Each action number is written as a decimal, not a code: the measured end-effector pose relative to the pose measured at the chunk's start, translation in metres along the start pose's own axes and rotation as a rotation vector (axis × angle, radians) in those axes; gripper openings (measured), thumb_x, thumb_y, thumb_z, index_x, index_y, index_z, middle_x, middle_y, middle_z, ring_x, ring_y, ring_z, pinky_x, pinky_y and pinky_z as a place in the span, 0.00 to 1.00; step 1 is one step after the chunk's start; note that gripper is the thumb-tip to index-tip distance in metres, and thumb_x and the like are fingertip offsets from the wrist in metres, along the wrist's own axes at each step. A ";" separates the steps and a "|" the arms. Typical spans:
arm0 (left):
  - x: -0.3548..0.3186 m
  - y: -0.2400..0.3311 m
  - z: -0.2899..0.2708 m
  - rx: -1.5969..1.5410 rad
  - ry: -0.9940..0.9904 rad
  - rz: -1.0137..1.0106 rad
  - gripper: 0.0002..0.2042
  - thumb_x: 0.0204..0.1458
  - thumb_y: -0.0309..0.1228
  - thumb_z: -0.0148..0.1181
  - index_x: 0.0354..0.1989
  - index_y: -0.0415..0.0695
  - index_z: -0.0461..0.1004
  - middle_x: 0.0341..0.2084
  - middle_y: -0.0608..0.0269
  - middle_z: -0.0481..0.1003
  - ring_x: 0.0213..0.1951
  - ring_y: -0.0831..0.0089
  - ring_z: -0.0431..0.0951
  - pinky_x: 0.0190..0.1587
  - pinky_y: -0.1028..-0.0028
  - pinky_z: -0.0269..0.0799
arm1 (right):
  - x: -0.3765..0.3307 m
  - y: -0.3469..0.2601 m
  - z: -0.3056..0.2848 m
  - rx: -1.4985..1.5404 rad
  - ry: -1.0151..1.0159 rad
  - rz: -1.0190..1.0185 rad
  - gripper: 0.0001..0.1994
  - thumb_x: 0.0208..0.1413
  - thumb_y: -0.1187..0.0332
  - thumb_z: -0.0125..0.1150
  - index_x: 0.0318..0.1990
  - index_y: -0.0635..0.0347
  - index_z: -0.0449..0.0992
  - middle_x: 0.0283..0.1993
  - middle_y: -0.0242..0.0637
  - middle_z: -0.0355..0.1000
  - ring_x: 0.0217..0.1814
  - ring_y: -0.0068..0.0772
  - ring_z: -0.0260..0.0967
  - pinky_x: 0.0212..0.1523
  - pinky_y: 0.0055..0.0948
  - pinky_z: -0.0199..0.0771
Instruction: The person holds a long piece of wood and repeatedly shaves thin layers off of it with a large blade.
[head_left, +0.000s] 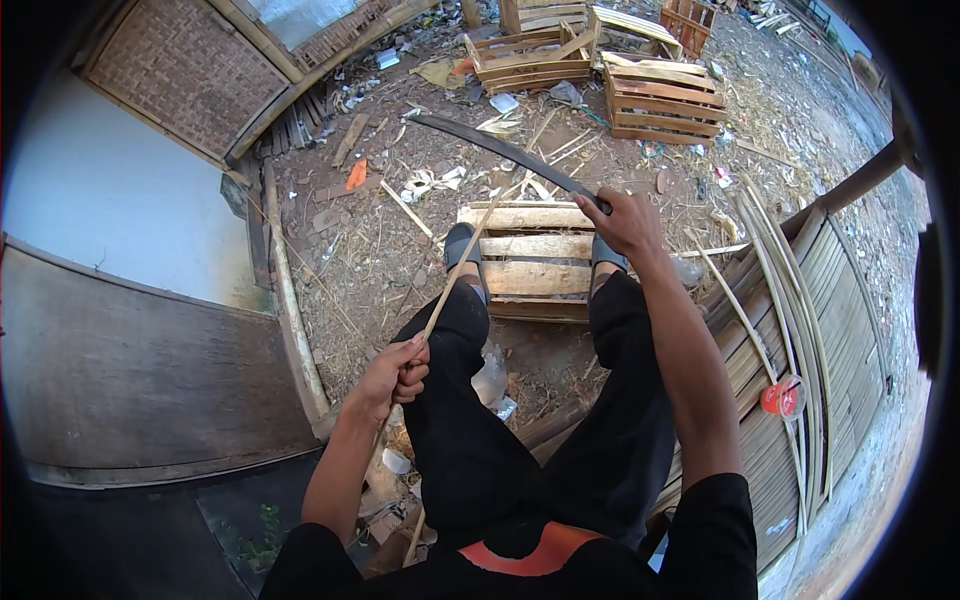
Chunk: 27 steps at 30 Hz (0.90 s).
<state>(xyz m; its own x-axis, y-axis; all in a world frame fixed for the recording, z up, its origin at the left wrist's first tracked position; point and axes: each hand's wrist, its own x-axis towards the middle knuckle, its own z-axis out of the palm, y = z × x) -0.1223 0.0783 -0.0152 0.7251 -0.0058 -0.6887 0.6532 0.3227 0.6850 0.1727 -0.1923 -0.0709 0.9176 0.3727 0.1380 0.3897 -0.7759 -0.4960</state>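
Note:
My left hand [393, 376] is closed around a thin bamboo strip [462, 258], which slants up and away past my left knee. In my right hand [625, 222] is the handle of a machete [510, 152]. Its long dark blade reaches up and to the left, beyond the far end of the strip. Between my feet stands a slatted wooden crate [535, 246], below both the blade and the strip. The lower end of the strip runs behind my left forearm and shows again near my side.
Several wooden crates [665, 100] stand at the back. On the right, a bamboo-slat bench [775, 370] carries long bamboo strips [800, 330] and a red-tinted plastic cup [784, 398]. A white wall [130, 190] is at left. Wood scraps and litter cover the dirt ground.

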 end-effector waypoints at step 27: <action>-0.006 -0.002 -0.009 -0.003 0.035 -0.041 0.19 0.69 0.46 0.39 0.25 0.53 0.57 0.12 0.79 0.48 0.11 0.86 0.44 0.13 0.80 0.36 | 0.008 0.020 -0.001 -0.070 -0.074 0.107 0.37 0.55 0.29 0.44 0.37 0.56 0.83 0.30 0.50 0.78 0.38 0.53 0.78 0.40 0.49 0.74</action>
<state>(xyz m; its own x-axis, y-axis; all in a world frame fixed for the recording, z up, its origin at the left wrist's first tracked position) -0.1303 0.0860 -0.0143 0.6899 0.0141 -0.7237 0.6810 0.3262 0.6556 0.1878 -0.2057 -0.0793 0.9468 0.3210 0.0226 0.2973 -0.8458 -0.4430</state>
